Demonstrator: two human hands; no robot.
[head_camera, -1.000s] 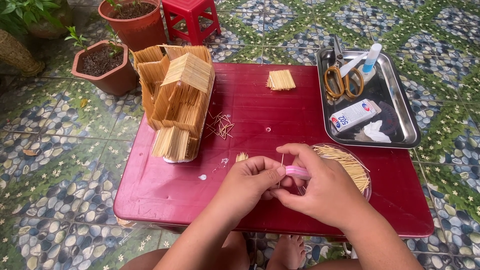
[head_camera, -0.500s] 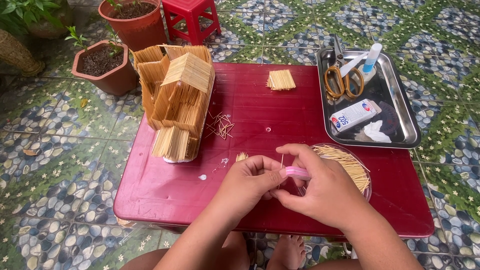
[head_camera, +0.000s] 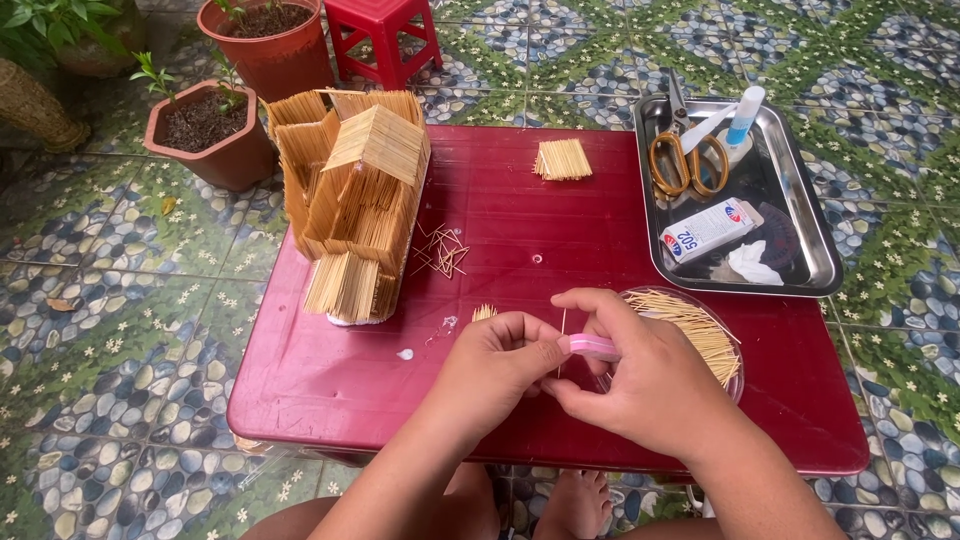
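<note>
- Head view, near centre: I see the left hand (head_camera: 495, 365) and the right hand (head_camera: 640, 375) meeting above the near edge of the red table (head_camera: 560, 230).
- Right hand: fingers pinched together on a small pink tube (head_camera: 592, 346), held level between the two hands.
- Left hand: fingertips closed on a thin toothpick (head_camera: 562, 335) standing upright just beside the tube's left end.
- Right of the hands: a round clear dish of toothpicks (head_camera: 700, 325), partly hidden by the right hand.
- Far right: a steel tray (head_camera: 815, 250) holding orange-handled scissors (head_camera: 690, 160), a small white box (head_camera: 705, 230) and a blue-capped tube (head_camera: 745, 115).
- Far left: a toothpick house model (head_camera: 360, 200); loose toothpicks (head_camera: 440, 252) lie just beside it.
- Far centre: a small square toothpick panel (head_camera: 562, 160) lies flat on the table.
</note>
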